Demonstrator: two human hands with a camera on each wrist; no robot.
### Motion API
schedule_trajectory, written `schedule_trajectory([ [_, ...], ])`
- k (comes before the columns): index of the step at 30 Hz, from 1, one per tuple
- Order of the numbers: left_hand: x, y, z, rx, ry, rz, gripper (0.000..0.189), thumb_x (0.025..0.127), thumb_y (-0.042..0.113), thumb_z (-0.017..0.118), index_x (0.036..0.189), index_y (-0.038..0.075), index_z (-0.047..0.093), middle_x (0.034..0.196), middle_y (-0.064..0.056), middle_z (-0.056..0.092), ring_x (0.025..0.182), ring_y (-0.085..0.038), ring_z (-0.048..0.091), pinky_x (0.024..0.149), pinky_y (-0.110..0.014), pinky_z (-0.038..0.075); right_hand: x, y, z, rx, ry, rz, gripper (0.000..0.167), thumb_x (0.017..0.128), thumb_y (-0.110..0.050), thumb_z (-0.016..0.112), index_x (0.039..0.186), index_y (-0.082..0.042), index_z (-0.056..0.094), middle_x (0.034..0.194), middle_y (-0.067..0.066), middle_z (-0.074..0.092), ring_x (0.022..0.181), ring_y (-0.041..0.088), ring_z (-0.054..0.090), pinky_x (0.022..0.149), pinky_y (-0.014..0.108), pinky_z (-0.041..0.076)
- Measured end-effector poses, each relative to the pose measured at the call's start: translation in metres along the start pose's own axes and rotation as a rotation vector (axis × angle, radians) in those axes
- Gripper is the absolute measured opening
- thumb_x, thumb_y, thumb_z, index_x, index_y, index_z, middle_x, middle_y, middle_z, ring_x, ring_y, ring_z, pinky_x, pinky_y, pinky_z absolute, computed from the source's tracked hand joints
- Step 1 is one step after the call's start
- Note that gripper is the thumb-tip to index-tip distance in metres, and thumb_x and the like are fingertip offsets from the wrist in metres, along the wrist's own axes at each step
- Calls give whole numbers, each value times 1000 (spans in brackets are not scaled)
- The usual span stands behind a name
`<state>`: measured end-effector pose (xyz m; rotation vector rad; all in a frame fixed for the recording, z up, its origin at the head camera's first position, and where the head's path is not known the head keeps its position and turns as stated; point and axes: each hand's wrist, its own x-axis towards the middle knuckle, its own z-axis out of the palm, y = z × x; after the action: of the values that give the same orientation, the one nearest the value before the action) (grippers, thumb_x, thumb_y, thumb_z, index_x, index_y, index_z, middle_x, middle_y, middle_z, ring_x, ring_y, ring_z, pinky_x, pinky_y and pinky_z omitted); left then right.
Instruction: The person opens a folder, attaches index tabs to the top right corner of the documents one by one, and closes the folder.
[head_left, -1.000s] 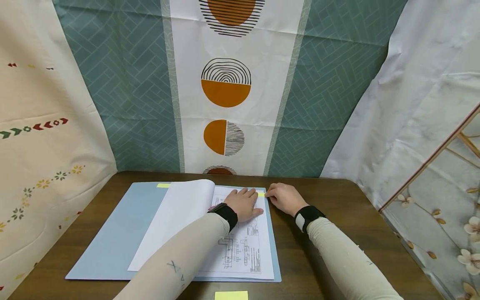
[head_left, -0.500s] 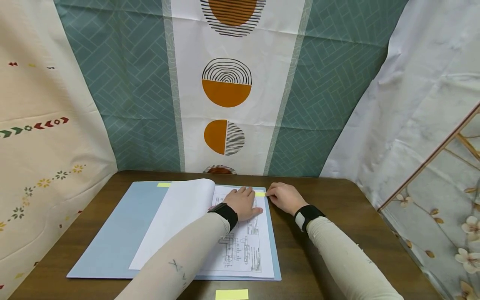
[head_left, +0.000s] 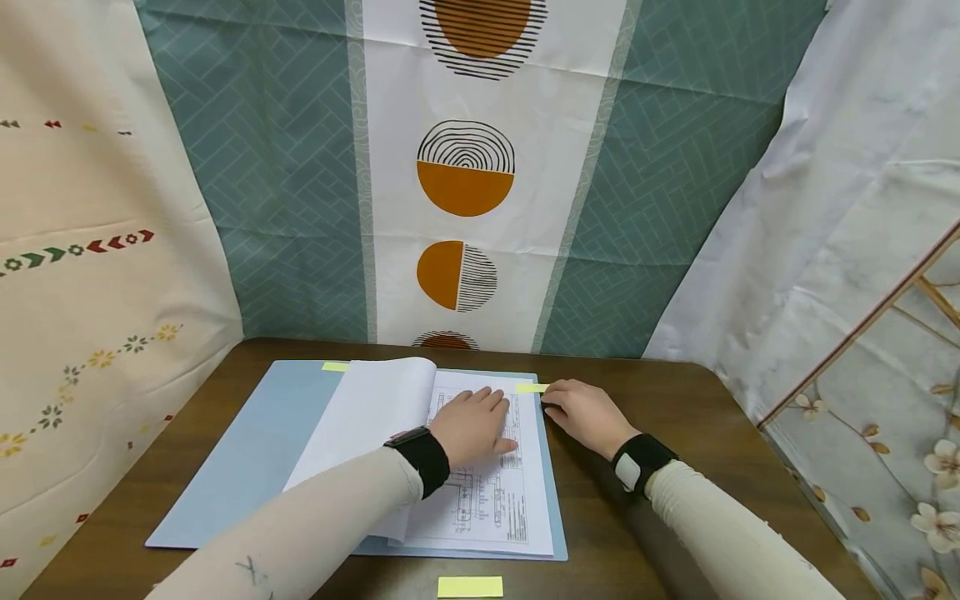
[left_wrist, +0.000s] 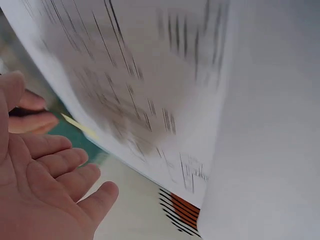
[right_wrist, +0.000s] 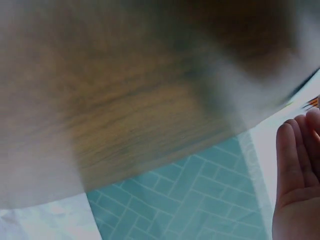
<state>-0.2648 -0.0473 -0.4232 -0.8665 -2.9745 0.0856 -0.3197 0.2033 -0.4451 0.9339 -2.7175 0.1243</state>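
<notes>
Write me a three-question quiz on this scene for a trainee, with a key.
1. Multiple choice: what colour is the open folder? A red, B light blue, C orange.
2. True or false: in the head view, the left hand is over the printed page.
3. Fill in left or right: in the head view, the yellow strip beside the right hand sticks out past the page's ____ edge.

Key: 1 B; 2 true; 3 right.

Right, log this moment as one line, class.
left hand: over technical drawing; right hand: at yellow sticky tab; tab: overhangs drawing's right edge; blue folder: open
</notes>
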Motion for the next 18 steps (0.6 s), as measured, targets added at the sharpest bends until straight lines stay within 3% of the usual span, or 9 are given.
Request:
schedule_trajectory([
  [4, -31, 6, -2, -15, 5, 64, 78, 104, 61, 68, 160, 8, 57, 163, -7, 57, 154, -26, 50, 124, -46, 41, -13, -12, -6, 8, 1, -24, 28, 94, -11, 90, 121, -7, 84, 123, 6, 78, 115, 24, 74, 102, 42, 60],
  [10, -72, 12, 0, -118, -7, 147, 80, 100, 61, 75, 159, 10, 58, 161, -5, 59, 153, -25, 51, 124, -46, 41, -34, -33, -14, 37, 7, -70, 25, 93, -9, 91, 117, -7, 85, 118, 4, 78, 109, 22, 75, 97, 40, 62],
  [18, -108, 15, 3, -176, -46, 257, 80, 93, 60, 82, 158, 17, 60, 162, 0, 58, 153, -23, 51, 122, -45, 44, -68, -58, -25, 69, 6, -112, 23, 90, -10, 93, 112, -11, 86, 112, -2, 78, 98, 15, 73, 90, 35, 64],
])
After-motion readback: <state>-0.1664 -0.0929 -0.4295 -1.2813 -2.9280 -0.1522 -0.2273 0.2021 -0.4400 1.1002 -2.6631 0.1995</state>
